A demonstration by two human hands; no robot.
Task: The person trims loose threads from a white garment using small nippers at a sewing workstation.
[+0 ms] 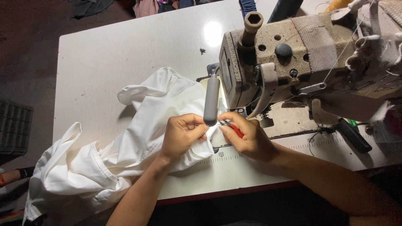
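Observation:
My left hand (pixel 182 134) pinches a fold of a white garment (pixel 125 146) just left of the sewing machine's needle area. My right hand (pixel 247 138) grips a small red-handled tool (pixel 235 129), its tip pointed at the cloth between my two hands. The white garment spreads to the left over the table and hangs off the front left edge. A grey lamp tube (pixel 211 100) hangs in front of the needle and hides it.
A worn beige sewing machine (pixel 301 62) fills the right half of the white table (pixel 125 54). A dark-handled tool (pixel 354 134) lies on the machine bed at right. A dark crate (pixel 14 127) stands on the floor at left.

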